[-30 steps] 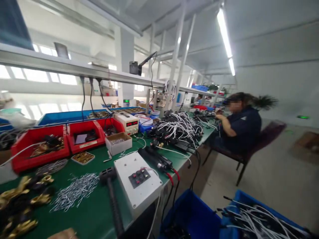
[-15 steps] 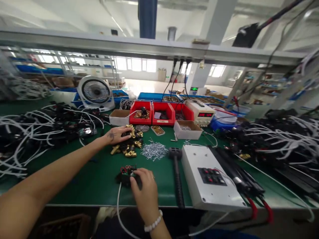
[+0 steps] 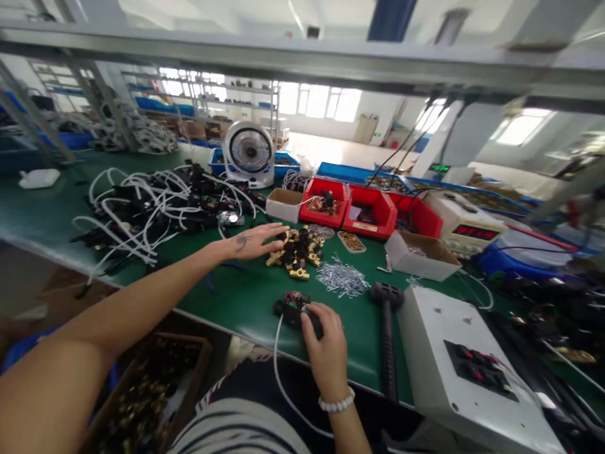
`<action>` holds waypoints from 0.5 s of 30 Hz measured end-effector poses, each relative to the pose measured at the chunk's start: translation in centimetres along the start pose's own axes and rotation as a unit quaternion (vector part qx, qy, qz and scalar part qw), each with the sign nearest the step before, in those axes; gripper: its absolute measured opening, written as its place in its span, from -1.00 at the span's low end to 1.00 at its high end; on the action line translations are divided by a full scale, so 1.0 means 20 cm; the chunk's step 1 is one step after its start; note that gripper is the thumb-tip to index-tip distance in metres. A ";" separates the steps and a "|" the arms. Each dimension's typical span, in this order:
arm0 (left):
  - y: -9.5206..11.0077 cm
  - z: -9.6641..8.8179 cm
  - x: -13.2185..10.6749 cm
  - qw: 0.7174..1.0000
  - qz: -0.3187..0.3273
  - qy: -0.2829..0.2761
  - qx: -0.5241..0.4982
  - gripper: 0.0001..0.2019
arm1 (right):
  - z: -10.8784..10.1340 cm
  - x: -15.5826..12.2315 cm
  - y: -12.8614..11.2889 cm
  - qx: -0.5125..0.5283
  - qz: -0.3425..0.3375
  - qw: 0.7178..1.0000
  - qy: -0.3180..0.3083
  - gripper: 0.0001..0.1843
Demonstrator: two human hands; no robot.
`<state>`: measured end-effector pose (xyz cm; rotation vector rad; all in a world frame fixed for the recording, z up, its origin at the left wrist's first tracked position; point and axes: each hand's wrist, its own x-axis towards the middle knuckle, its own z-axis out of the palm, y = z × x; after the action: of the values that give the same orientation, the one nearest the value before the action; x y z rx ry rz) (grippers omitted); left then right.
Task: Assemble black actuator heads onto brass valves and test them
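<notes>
My left hand (image 3: 258, 241) is stretched out flat with fingers together, just left of a heap of brass fittings with black parts (image 3: 297, 248), touching or nearly touching its edge. My right hand (image 3: 325, 333) rests near the front edge of the green bench (image 3: 222, 296), fingers curled over a small black part with red wires (image 3: 290, 305). A white cable (image 3: 283, 378) runs from that part down over the bench edge. A pile of small silver pins (image 3: 343, 279) lies to the right of the brass heap.
A black mallet (image 3: 387, 328) and a white switch box (image 3: 466, 369) lie right of my right hand. Red bins (image 3: 371, 214), cardboard boxes (image 3: 418, 255), a power supply (image 3: 466, 224) and a white fan (image 3: 249, 151) stand behind. Tangled white-cabled parts (image 3: 151, 202) fill the left. A box of brass parts (image 3: 151, 391) sits below.
The view has swung left from the co-worker's end of the bench to my own hands. My left hand has opened flat beside the brass heap; my right hand stays on the black part.
</notes>
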<state>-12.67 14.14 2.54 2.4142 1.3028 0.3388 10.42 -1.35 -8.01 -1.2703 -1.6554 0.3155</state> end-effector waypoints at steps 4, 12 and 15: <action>0.03 -0.18 -0.45 0.973 -0.062 -0.139 -0.175 -0.42 | 0.00 0.01 0.02 -0.030 -0.026 0.999 -0.007 -0.68; -0.27 0.32 -1.00 0.808 -0.310 -0.407 -0.292 -0.83 | 0.00 0.04 -0.01 -0.103 -0.015 0.994 -0.027 -0.51; -0.48 0.56 -1.18 0.847 -0.378 -0.297 -0.227 -0.74 | -0.01 0.04 -0.01 -0.148 -0.007 0.989 -0.027 -0.50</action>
<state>-28.48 -3.28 -12.50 1.2960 1.5082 -0.2813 10.49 -0.78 -7.42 -1.4789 -1.8036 0.0979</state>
